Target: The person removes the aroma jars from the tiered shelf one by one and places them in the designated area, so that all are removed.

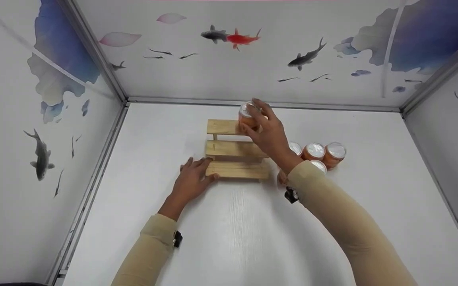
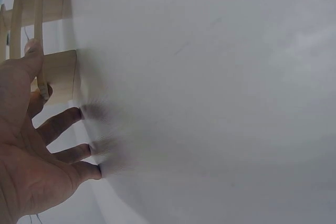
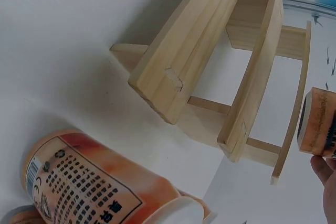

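Note:
A three-step wooden rack (image 1: 237, 170) stands on the white table. At its left end, my left hand (image 1: 191, 180) holds the lowest step between thumb and forefinger; in the left wrist view the other fingers of this hand (image 2: 39, 166) spread with their tips at the tabletop. Over the right part of the top step (image 1: 223, 126), my right hand (image 1: 270, 133) grips an orange-labelled jar (image 1: 247, 115) with a pale, shiny lid. The jar (image 3: 317, 121) appears beside the top board in the right wrist view; whether its base touches the wood I cannot tell.
Several similar orange jars (image 1: 335, 155) stand right of the rack, partly hidden by my right forearm. One jar (image 3: 94, 182) is close to the right wrist camera, printed text facing it. White walls with painted fish (image 1: 304, 57) enclose the table at the back and sides.

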The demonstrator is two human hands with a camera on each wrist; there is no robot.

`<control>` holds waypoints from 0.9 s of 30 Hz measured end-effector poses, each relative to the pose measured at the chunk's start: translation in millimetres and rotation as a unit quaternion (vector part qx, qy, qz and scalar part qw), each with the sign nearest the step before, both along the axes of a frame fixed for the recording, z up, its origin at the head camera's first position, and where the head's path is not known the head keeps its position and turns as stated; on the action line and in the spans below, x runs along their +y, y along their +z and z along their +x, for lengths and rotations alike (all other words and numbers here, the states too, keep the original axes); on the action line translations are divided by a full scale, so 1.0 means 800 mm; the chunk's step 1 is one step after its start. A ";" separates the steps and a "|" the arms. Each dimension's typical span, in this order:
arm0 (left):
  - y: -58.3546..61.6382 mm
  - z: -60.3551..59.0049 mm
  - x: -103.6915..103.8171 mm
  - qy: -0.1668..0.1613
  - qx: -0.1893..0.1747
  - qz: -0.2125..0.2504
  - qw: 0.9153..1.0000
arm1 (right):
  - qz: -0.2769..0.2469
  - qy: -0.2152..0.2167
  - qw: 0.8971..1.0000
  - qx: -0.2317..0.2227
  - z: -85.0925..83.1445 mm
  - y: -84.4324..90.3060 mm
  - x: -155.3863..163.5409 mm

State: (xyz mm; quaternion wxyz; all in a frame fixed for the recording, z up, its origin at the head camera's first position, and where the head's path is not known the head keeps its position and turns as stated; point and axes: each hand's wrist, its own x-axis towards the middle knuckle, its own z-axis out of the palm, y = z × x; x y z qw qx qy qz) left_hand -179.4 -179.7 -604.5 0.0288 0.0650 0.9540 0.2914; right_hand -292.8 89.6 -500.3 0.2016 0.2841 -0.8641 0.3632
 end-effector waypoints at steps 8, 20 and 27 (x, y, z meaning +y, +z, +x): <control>0.003 -0.002 0.000 0.000 0.006 -0.003 1.000 | -0.001 0.004 0.999 0.043 0.001 0.003 0.024; 0.001 0.000 -0.001 0.001 -0.007 0.002 1.000 | 0.008 -0.003 0.998 0.064 0.016 0.008 0.070; 0.000 0.001 0.000 0.002 -0.015 0.012 1.000 | 0.001 0.006 0.997 0.074 0.027 0.011 0.096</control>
